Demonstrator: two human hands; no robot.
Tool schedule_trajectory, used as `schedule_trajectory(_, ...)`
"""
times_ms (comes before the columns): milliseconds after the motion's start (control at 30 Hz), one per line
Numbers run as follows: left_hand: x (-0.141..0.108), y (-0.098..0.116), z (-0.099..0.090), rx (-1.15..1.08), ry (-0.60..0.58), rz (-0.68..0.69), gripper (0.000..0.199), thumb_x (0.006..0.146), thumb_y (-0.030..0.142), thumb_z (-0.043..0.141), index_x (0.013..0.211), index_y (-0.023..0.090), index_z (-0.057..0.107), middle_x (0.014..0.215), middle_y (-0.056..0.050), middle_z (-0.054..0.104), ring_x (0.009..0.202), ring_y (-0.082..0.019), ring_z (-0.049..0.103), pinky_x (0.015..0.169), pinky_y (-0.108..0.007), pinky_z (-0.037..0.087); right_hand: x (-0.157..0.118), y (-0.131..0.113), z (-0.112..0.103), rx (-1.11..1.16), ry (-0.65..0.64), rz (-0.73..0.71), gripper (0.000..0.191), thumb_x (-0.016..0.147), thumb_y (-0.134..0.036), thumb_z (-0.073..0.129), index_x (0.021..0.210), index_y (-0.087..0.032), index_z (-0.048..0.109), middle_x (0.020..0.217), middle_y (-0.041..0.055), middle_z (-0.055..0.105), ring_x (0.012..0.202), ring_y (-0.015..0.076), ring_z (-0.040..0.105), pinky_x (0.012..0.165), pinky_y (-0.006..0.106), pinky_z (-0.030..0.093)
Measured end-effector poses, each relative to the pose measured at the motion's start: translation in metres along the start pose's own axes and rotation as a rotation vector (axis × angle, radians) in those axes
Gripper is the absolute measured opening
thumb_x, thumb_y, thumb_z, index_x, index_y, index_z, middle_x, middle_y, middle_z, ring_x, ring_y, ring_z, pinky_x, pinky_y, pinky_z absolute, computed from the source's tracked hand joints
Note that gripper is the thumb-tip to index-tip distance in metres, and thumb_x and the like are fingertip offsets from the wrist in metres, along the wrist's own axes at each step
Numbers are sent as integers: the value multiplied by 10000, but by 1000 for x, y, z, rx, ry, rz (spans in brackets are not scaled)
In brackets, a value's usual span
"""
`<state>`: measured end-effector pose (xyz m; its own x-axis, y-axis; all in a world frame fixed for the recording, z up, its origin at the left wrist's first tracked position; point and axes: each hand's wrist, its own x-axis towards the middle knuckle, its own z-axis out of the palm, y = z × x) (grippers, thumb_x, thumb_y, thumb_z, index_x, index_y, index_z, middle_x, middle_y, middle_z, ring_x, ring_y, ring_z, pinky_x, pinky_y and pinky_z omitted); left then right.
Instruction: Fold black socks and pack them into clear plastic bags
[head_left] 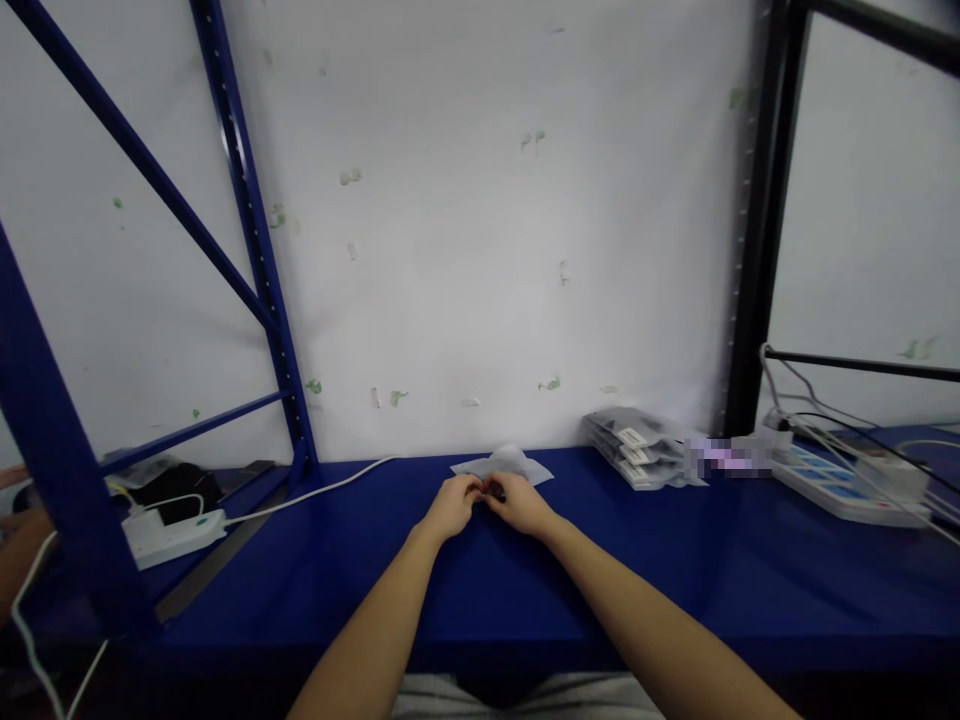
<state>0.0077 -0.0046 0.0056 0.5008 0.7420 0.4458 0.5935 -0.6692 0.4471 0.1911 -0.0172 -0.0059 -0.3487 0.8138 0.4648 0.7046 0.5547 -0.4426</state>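
My left hand (451, 506) and my right hand (519, 502) meet fingertip to fingertip over the middle of the blue table (495, 590). Both are closed in a pinch on something small and dark, mostly hidden by the fingers, so its kind does not show. Just behind the fingers a translucent plastic bag (514, 461) lies flat on the table, its near edge partly covered by my hands. Whether the fingers touch the bag I cannot tell.
To the right sit several stacked grey bags with white labels (637, 450) and a white power strip (847, 488) with cables. Another white power strip (180, 538) is at left, beside a blue rack post (255, 220). Another person's arm (22, 550) shows at the far left.
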Motion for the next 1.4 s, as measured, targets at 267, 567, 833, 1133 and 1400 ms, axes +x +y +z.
schedule_trajectory(267, 2, 9, -1, 7, 141, 48, 233, 976, 327, 592, 1128, 154, 625, 1117, -71, 647, 946, -199, 650, 834, -398, 555, 4, -5, -1, -15, 53, -44, 228, 966, -354, 580, 1053, -153, 641, 998, 38, 675, 827, 158, 656, 756, 349, 564)
schedule_trajectory(567, 1, 13, -3, 97, 243, 53, 194, 975, 314, 593, 1070, 152, 641, 1081, -62, 654, 953, -198, 644, 852, -404, 541, 2, -12, -14, -167, 122, -8, 215, 953, -363, 587, 979, -161, 655, 1016, 39, 668, 940, 190, 632, 863, 402, 513)
schedule_trajectory(833, 0, 14, -16, 168, 447, -20, 149, 975, 286, 586, 1009, 152, 642, 1056, -54, 646, 983, -205, 623, 879, -413, 517, -3, -11, -21, -375, 208, 210, 205, 962, -352, 564, 1014, -176, 654, 1116, 59, 647, 1096, 236, 579, 973, 476, 442)
schedule_trajectory(1133, -1, 10, -25, 219, 497, -117, 138, 974, 277, 579, 995, 154, 638, 1061, -55, 633, 1003, -212, 604, 883, -412, 503, -8, 19, -36, -445, 225, 480, 253, 955, -348, 590, 1138, -177, 629, 1204, 77, 629, 1072, 230, 612, 924, 459, 513)
schedule_trajectory(1400, -5, 3, -13, 250, 207, -89, 221, 962, 340, 605, 1079, 156, 640, 1120, -69, 641, 1010, -221, 623, 896, -438, 511, -9, 38, -32, -343, 200, 509, 274, 960, -332, 589, 1188, -181, 605, 1211, 79, 623, 1012, 210, 636, 853, 410, 557)
